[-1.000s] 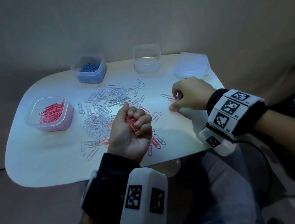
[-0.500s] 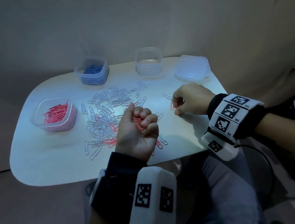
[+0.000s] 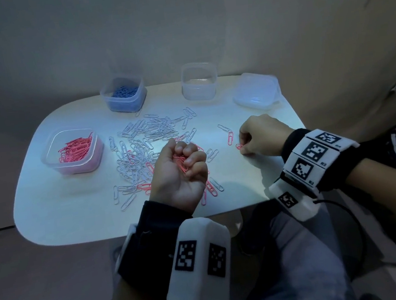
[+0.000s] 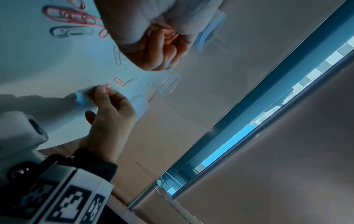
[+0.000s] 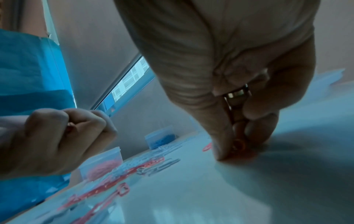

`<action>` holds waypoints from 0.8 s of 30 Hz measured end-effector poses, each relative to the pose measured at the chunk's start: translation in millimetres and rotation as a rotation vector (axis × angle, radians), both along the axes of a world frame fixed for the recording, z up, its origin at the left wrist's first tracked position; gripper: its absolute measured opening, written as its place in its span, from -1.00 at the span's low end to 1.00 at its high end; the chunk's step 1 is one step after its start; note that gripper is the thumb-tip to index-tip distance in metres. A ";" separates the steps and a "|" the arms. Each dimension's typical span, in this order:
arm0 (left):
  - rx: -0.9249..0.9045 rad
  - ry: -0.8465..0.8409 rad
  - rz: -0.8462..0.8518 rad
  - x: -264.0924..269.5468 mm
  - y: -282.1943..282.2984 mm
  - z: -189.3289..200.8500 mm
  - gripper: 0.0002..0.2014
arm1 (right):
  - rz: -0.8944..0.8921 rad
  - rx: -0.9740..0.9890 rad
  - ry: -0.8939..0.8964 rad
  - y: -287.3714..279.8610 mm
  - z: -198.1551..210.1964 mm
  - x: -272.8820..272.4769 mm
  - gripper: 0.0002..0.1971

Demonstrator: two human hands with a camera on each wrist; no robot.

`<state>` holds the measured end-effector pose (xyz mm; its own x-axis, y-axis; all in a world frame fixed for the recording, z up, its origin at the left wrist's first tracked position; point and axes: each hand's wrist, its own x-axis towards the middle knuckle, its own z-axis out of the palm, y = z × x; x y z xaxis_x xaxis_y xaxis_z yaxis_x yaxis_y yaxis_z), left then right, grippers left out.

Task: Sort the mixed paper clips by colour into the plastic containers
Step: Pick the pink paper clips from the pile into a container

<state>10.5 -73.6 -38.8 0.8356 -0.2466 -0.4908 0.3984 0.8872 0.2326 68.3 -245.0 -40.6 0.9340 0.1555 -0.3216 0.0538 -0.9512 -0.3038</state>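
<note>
Sorting table (image 3: 55, 210): we work over a white rounded top with containers along its far and left edges.
Pink container (image 3: 50, 162): left side, already holding a heap of pink clips.
Blue container (image 3: 105, 93): far left, blue clips inside.
Clear container (image 3: 200, 93): far middle, seemingly nothing in it yet (silver clips should land here, we judge).
Mixed pile (image 3: 140, 145): mostly silver clips with pink ones scattered through, between the containers and our hands.
Left hand (image 3: 179, 178): palm up above the pile, fingers curled round a bunch of pink clips.
Right hand (image 3: 260, 138): knuckles up near the table's right edge, thumb and forefinger pinching a single pink clip (image 3: 239, 146) that lies on the surface.
Step in hand: lifting that stray clip; another pink one lies just beside it.
Doing it well: we should catch one end, tilt the clip off the smooth top, then pass it into the left palm without loosening that bunch.
</note>
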 end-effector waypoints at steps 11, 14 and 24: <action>0.102 -0.018 0.037 3.5 -9.0 -15.7 -0.49 | 0.031 0.376 -0.147 16.0 36.8 -15.6 -0.78; 0.011 -0.052 0.005 2.7 -15.4 -15.2 -0.46 | 0.161 0.541 -0.089 39.2 50.1 -26.9 -0.88; -0.062 -0.073 0.025 7.3 8.2 -8.1 -0.34 | 0.278 0.088 -0.127 -1.7 26.9 18.3 -0.82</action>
